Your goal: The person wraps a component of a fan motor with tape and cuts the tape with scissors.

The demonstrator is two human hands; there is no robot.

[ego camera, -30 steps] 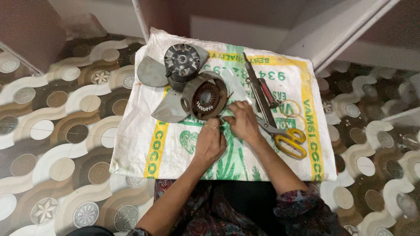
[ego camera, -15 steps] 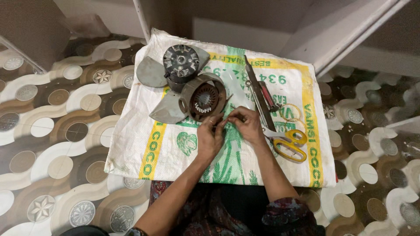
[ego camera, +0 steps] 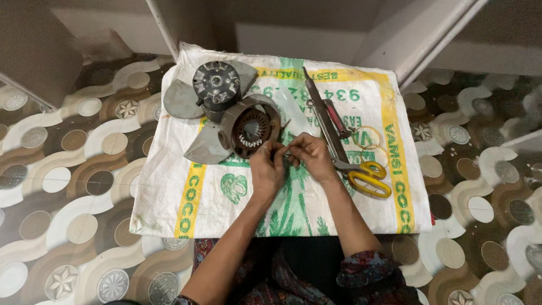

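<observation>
1. The fan blades (ego camera: 186, 101) and black motor body (ego camera: 215, 85) lie at the left of the woven sack (ego camera: 339, 197) on the floor; best left undisturbed.
2. The round stator (ego camera: 250, 129) stands tilted just right of them; it should be kept from rolling.
3. The left hand (ego camera: 266, 172), its grip pinched on something small, touches the stator's lower rim.
4. The right hand (ego camera: 309, 155) pinches the same small piece; short, steady pulls would suit.
5. The file (ego camera: 323, 116) and yellow-handled scissors (ego camera: 364, 176) lie rightmost, within reach.
</observation>
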